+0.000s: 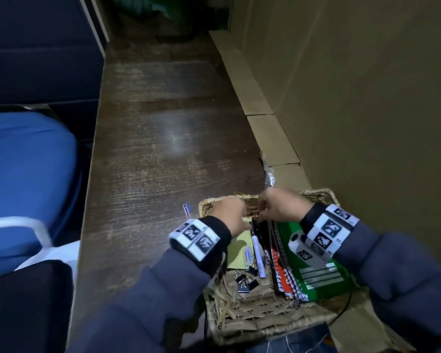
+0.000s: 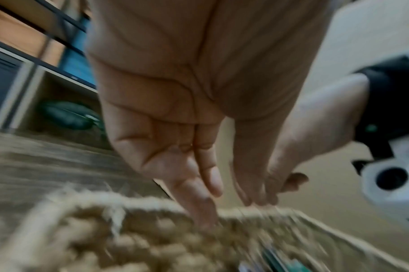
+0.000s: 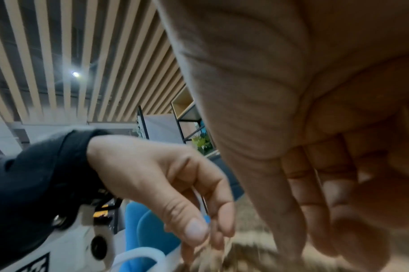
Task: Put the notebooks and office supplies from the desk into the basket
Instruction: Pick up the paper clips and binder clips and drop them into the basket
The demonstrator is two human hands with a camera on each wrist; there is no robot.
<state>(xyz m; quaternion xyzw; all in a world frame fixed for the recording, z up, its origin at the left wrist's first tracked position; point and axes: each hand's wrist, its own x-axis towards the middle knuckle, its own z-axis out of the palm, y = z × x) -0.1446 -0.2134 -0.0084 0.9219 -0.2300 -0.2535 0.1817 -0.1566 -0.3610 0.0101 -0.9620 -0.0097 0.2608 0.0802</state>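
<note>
A woven basket (image 1: 265,324) stands on the near end of the desk. In it lie a green notebook (image 1: 323,278), red and black spiral notebooks (image 1: 283,271), a pen (image 1: 259,256), a yellow pad (image 1: 239,248) and binder clips (image 1: 245,282). Paper clips (image 1: 187,207) lie on the desk left of the basket, and a yellow clip (image 1: 238,193) lies just beyond its far rim. My left hand (image 1: 229,212) hangs over that rim with its fingertips down on the wicker. A thin pale strip shows between its thumb and forefinger in the right wrist view, and I cannot tell what it is. My right hand (image 1: 280,207) is beside it, fingers loose and pointing down, palm empty.
The dark wooden desk (image 1: 163,149) runs away from me. A cardboard wall (image 1: 367,98) and its ledge (image 1: 270,138) close the right side. A crumpled wrapper (image 1: 270,178) lies by the ledge behind the basket. A blue chair (image 1: 23,174) stands to the left.
</note>
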